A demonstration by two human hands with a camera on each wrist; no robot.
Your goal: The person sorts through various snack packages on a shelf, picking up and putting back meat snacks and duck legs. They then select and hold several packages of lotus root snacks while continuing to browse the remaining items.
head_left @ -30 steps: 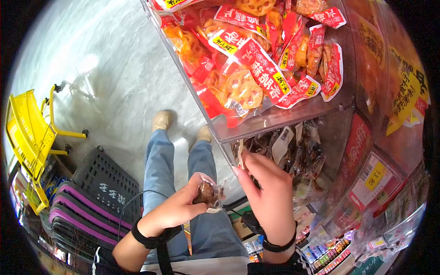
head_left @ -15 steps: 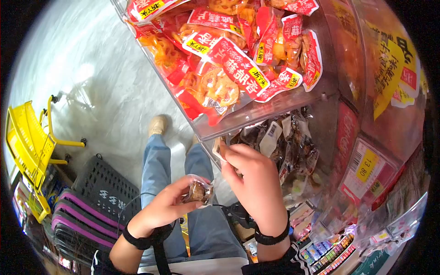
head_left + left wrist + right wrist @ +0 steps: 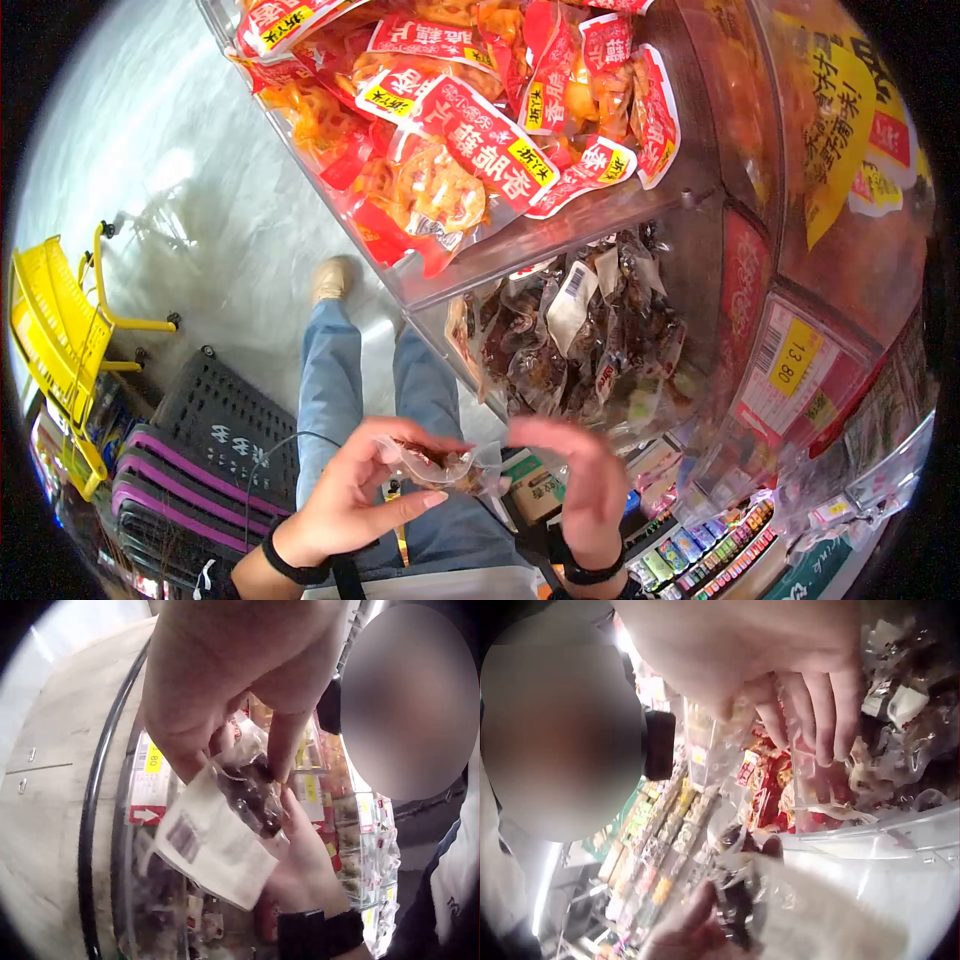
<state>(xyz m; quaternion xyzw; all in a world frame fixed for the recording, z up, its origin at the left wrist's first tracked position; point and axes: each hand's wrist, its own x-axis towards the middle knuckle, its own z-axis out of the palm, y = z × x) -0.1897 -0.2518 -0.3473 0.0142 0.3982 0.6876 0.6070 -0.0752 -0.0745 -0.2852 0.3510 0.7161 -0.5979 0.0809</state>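
At lower centre, the left hand pinches the clear packet; grip lightly. The right hand, empty with fingers loosely extended, should steady its edge.

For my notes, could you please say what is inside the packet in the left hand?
Something dark brown shows through the clear packet; the left hand covers part of it.
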